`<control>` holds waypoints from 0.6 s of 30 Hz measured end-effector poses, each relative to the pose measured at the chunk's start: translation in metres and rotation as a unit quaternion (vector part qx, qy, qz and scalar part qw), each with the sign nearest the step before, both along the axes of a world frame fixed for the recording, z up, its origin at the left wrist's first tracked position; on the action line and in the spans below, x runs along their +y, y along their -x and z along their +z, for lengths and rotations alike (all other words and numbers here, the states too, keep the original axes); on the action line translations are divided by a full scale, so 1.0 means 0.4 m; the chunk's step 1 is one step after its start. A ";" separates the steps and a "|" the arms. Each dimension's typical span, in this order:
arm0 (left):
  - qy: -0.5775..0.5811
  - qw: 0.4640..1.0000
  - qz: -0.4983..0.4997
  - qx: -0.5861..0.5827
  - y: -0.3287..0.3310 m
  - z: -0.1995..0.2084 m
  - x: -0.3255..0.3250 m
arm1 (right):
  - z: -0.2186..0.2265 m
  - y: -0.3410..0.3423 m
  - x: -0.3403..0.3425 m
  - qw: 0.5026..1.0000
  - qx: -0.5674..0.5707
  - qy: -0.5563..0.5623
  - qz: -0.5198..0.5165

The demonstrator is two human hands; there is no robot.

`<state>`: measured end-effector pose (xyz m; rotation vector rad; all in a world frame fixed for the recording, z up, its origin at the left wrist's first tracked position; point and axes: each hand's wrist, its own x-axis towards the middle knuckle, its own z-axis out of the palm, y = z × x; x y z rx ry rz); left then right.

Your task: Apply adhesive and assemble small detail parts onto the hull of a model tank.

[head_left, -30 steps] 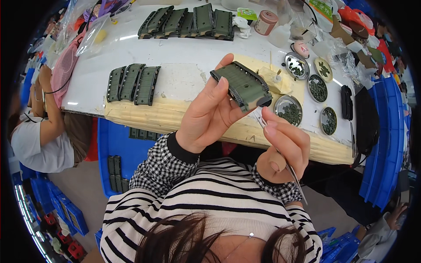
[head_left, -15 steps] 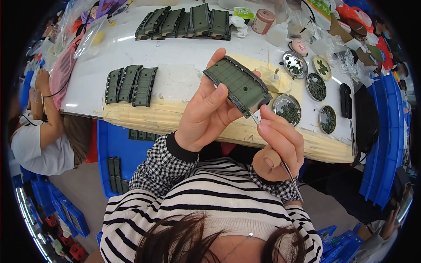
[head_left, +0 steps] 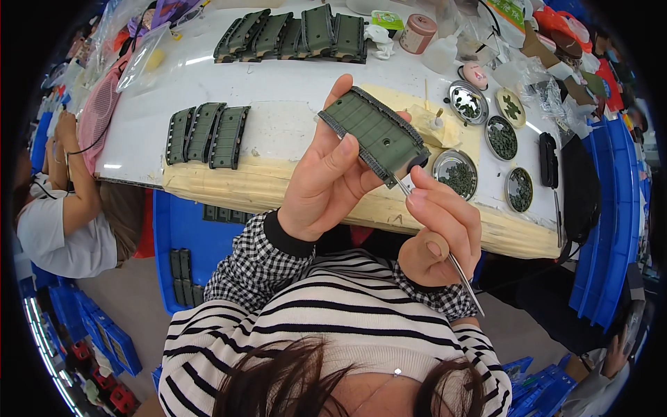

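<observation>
My left hand [head_left: 324, 170] grips a green model tank hull part [head_left: 372, 132] with dark tracks along its long sides, tilted above the table's near edge. In my right hand [head_left: 445, 229] is a pair of metal tweezers [head_left: 464, 283], pinched between thumb and fingers. The tweezers' tips touch the hull part's near corner; whether they hold a small piece cannot be made out. Beside the hull part sits a round metal dish of tiny green pieces [head_left: 456, 175]. Three similar hull parts [head_left: 206, 135] lie in a row on the left of the table.
Several more hull parts [head_left: 292, 36] stand at the back. Dishes of small green parts [head_left: 501, 137] cluster at the right, near a black-handled tool [head_left: 549, 160]. A blue bin [head_left: 167, 236] with green parts is below the table. Another person [head_left: 69, 222] sits at the left.
The hull part has shifted very slightly to the left. The tweezers' rear end has swung slightly right as my right thumb moved. Both hands keep their hold.
</observation>
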<state>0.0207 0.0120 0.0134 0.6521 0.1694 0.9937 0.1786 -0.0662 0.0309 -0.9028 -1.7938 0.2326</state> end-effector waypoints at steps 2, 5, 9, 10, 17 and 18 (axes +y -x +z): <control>0.003 1.000 -0.001 0.000 0.001 0.000 0.000 | 0.000 0.001 0.001 1.000 0.001 0.001 0.001; 0.009 1.000 -0.001 0.005 0.002 0.000 -0.002 | 0.000 0.000 0.002 1.000 -0.004 0.003 -0.001; 0.010 1.000 0.003 0.012 0.001 -0.002 -0.002 | 0.001 0.001 0.004 1.000 -0.003 0.001 -0.009; 0.009 1.000 0.005 0.016 0.001 -0.002 -0.002 | -0.001 0.001 0.005 1.000 -0.001 0.000 -0.011; 0.002 1.000 0.005 0.018 -0.001 -0.004 0.000 | -0.002 0.002 0.005 1.000 0.004 -0.002 -0.019; 0.003 1.000 0.005 0.015 -0.001 -0.006 0.000 | -0.002 0.002 0.005 1.000 0.004 -0.002 -0.016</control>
